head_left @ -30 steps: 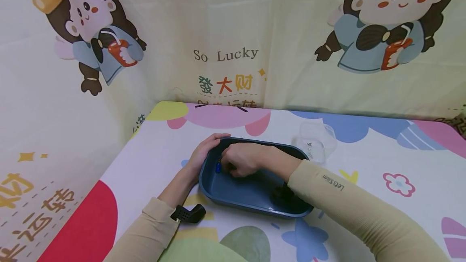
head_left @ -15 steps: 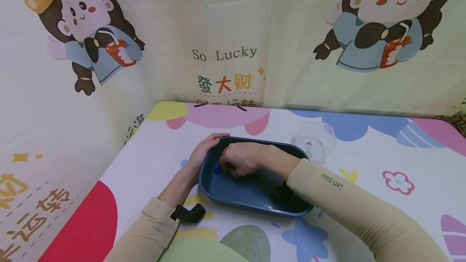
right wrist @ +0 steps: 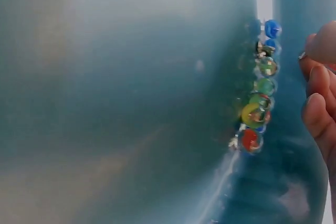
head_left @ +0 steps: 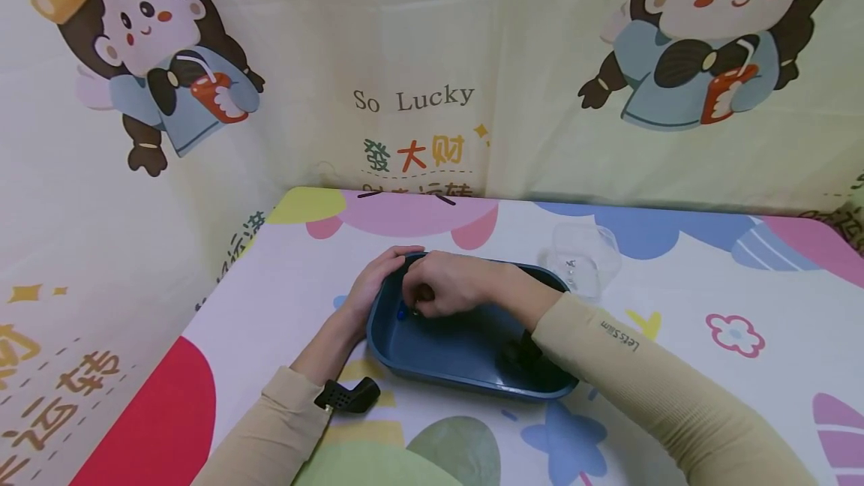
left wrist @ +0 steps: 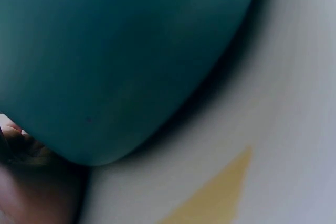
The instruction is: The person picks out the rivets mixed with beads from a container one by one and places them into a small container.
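Note:
A dark blue oblong basin (head_left: 466,351) sits on the table. My left hand (head_left: 364,295) holds its left end, fingers bent round the far corner; in the left wrist view the basin's outer wall (left wrist: 121,66) hides most of that hand. My right hand (head_left: 445,283) is inside the basin near the left end. Between thumb and forefinger it pinches a small thing with a silvery tip (right wrist: 302,55), mostly hidden by the fingertips. Several coloured glass beads (right wrist: 255,115) with silvery bits lie in a row along the basin's inner edge. Blue ones (head_left: 402,311) show beside the right hand's fingertips.
Behind the basin's right end lies a clear plastic box (head_left: 587,265) with a small silvery thing in it. A printed cloth covers the table (head_left: 668,411), and a printed curtain (head_left: 526,96) hangs behind. A black device (head_left: 349,396) is strapped at the left wrist.
My right hand has shifted slightly toward the basin's far side and turned, so the ring of thumb and forefinger shows. My left hand stays at the basin's end.

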A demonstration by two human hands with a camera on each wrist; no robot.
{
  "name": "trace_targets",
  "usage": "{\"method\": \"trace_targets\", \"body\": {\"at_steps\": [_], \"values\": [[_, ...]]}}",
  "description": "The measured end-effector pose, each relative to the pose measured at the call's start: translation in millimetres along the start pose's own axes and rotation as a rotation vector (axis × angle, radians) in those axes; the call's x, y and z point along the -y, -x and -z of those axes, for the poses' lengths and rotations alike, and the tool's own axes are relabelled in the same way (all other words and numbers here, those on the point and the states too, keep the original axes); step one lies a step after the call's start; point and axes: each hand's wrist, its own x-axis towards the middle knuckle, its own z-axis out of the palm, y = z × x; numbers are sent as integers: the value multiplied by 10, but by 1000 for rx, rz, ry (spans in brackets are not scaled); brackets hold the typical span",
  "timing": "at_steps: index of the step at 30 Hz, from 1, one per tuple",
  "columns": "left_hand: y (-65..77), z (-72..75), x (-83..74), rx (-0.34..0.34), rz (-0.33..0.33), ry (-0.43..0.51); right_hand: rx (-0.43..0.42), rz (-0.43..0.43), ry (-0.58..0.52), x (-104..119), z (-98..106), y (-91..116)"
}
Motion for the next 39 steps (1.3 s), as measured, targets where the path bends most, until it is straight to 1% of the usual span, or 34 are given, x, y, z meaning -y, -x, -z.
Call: {"method": "trace_targets", "body": {"at_steps": [7,13,17,21,26,30,33,37,39], "values": [[6,16,7,19,-13,9,-75,8,-53,-13,51,35],[9,28,20,38,-55,15,-168,-7,-104,12,121,106],[1,17,26,48,-63,19,-231,-3,-129,30,181,171],[-10,2,32,65,-59,33,-304,42,-148,23,236,235],[-2,-1,26,62,-54,29,-396,86,-150,11,302,296],[4,9,11,49,-40,17,-475,86,-165,-8,348,350],[2,13,5,32,-22,1,-528,70,-179,-27,369,408],[3,8,6,19,-11,-13,-575,61,-203,-40,388,468],[16,0,-1,18,-11,-17,-593,70,-221,-33,402,483]]}}
